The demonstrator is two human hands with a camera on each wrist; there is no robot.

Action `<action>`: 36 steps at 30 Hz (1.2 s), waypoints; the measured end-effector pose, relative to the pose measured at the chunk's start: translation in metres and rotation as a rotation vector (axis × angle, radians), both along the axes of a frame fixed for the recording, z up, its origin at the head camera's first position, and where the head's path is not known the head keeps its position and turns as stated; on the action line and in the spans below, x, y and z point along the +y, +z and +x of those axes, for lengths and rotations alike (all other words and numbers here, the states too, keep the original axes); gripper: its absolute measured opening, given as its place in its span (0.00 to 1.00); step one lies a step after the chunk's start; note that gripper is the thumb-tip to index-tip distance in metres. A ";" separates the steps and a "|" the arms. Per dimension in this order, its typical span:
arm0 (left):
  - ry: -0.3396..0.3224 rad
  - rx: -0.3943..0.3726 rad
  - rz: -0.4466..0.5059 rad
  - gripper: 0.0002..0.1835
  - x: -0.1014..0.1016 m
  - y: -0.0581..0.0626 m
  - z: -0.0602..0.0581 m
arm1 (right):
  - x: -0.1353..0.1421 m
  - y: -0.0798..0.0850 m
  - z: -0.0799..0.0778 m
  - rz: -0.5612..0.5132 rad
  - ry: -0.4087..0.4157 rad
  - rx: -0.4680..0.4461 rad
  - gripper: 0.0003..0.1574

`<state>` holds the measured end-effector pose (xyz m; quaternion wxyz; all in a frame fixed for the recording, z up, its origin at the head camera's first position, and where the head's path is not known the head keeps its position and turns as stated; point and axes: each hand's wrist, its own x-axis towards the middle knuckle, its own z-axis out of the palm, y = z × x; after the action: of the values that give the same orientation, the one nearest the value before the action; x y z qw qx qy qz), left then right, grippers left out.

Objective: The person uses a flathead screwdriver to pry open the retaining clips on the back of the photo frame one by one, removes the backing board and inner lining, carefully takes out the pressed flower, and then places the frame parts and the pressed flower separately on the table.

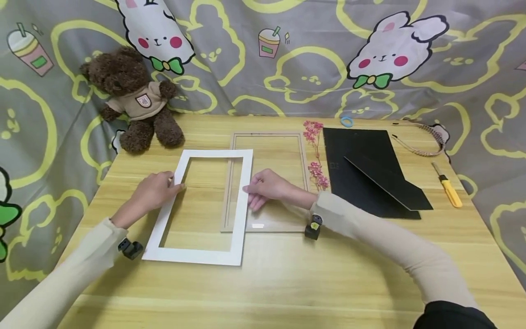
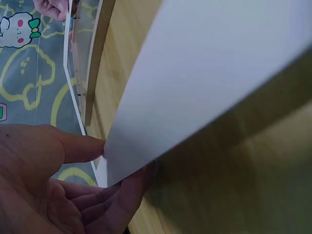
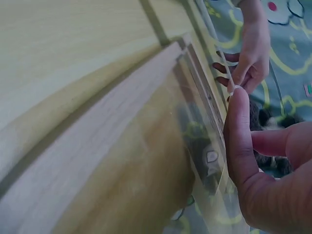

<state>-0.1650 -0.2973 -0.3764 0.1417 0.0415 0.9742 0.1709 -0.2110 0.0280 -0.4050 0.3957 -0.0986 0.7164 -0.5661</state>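
Note:
A white rectangular picture mat (image 1: 189, 256) with a cut-out window is held between both hands. My left hand (image 1: 151, 192) pinches its left border, thumb on top and fingers underneath, as the left wrist view shows. On the opposite border, my right hand (image 1: 269, 183) pinches the edge between thumb and fingers. The mat is raised over the table, its right side overlapping a picture frame (image 1: 306, 167) in the head view. This pale wooden frame lies flat, and a clear pane (image 3: 141, 151) inside it reflects the teddy bear in the right wrist view.
Right of the frame lie pink dried flowers (image 1: 316, 170) and a black backing board (image 1: 349, 141) with its stand leg (image 1: 386, 180) angled out. Farther right are a headband (image 1: 427, 151) and a yellow-handled screwdriver (image 1: 450, 192). A blue ring (image 1: 347, 121) and a teddy bear (image 1: 139, 100) are at the back.

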 end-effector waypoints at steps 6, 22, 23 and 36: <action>0.015 0.003 -0.016 0.22 -0.023 0.001 0.005 | -0.013 -0.001 0.008 -0.011 0.094 0.090 0.12; 0.128 0.116 -0.139 0.24 -0.084 -0.008 0.007 | 0.033 0.007 -0.019 0.155 0.122 0.337 0.11; 0.136 0.105 -0.153 0.24 -0.085 -0.008 0.007 | 0.036 0.008 -0.020 0.173 0.127 0.356 0.11; 0.194 0.029 -0.175 0.25 -0.093 -0.010 0.003 | 0.050 0.031 -0.003 0.431 0.739 0.583 0.24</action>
<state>-0.1621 -0.3906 -0.3865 0.1135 -0.0631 0.9867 0.0978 -0.2138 0.0776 -0.3737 0.3647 -0.4148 0.8145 -0.1773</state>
